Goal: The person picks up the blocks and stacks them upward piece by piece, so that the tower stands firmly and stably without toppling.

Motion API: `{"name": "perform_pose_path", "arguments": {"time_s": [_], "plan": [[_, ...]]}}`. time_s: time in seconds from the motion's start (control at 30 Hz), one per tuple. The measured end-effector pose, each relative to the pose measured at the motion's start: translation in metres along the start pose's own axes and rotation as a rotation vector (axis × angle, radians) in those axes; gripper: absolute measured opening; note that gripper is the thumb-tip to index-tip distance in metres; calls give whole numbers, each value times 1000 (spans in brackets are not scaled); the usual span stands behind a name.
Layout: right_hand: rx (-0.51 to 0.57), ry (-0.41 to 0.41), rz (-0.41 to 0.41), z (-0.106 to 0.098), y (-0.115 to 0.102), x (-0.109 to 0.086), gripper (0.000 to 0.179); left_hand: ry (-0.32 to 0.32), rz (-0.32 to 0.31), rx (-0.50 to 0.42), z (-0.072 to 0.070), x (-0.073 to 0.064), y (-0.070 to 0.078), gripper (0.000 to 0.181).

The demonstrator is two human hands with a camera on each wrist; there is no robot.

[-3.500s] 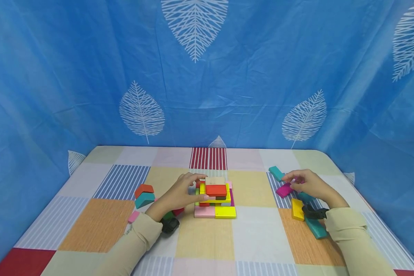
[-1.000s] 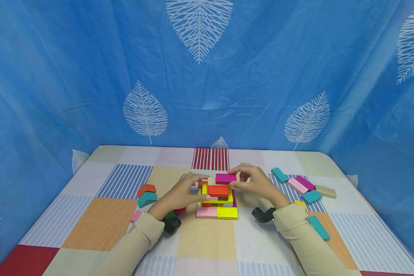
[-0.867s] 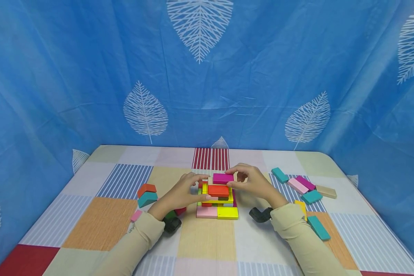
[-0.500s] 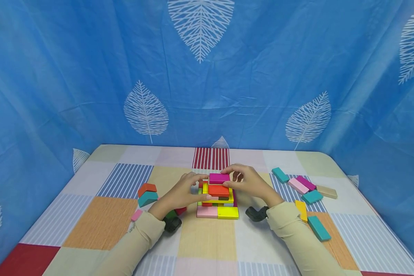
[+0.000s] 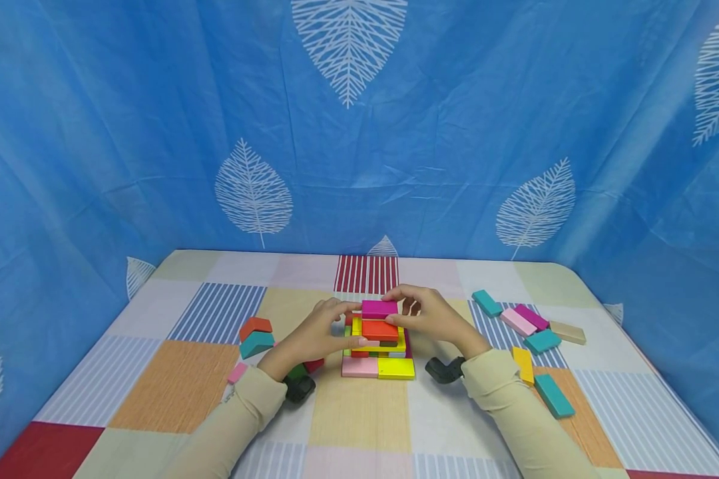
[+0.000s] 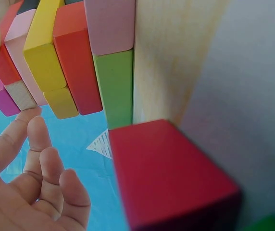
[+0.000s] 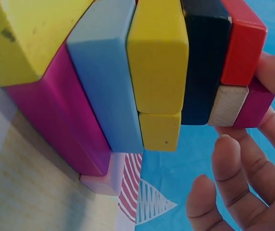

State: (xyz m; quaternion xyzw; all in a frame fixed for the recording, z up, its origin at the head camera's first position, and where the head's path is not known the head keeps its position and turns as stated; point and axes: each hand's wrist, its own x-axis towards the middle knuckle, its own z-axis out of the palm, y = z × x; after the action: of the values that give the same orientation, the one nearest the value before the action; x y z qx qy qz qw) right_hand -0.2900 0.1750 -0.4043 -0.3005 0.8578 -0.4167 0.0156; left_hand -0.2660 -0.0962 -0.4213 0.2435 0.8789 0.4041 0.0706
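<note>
A layered stack of coloured wooden blocks point(image 5: 389, 347) stands mid-table. On top lies a magenta block point(image 5: 379, 309), level with a red block point(image 5: 380, 330) in front of it. My right hand point(image 5: 434, 318) pinches the magenta block's right end between thumb and index finger. From the left, my left hand point(image 5: 314, 334) holds the upper stack, thumb at the front and index finger behind. The left wrist view shows that index fingertip against a bare-wood block point(image 6: 21, 95) under the magenta one. The remaining fingers of both hands are off the blocks.
Loose blocks lie on the right, among them a yellow block point(image 5: 522, 364), a pink block point(image 5: 518, 322) and a teal block point(image 5: 554, 396). An orange block point(image 5: 255, 326) and others lie left, near my left forearm. A blue curtain point(image 5: 431, 133) hangs behind the table.
My right hand has brought the magenta block from the right-hand pile to the stack's top and slid it left over the bare-wood block. My left hand has stayed at the stack.
</note>
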Motion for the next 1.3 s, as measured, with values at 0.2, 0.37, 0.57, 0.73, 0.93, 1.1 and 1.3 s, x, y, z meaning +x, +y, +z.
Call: {"name": "perform_pose_path", "arguments": {"time_s": [0.2,0.37,0.57,0.73,0.93,1.1,1.3], "plan": [[-4,-22,0,-8,1,-7,41,4,-18,1,1,1,0,70],[2,-29,13,-20,4,-18,40,11,-24,2,1,0,1,71],[34,-62,29,-33,15,-33,36,17,-12,14,1,0,1,70],[103,-78,37,-44,24,-48,33,17,-5,12,1,-1,0,69],[150,-88,75,-63,31,-77,32,13,0,11,2,0,0,70],[144,-82,104,-83,35,-104,31,16,-7,9,2,0,0,69],[103,-78,100,-106,48,-128,25,20,-18,8,3,0,0,70]]}}
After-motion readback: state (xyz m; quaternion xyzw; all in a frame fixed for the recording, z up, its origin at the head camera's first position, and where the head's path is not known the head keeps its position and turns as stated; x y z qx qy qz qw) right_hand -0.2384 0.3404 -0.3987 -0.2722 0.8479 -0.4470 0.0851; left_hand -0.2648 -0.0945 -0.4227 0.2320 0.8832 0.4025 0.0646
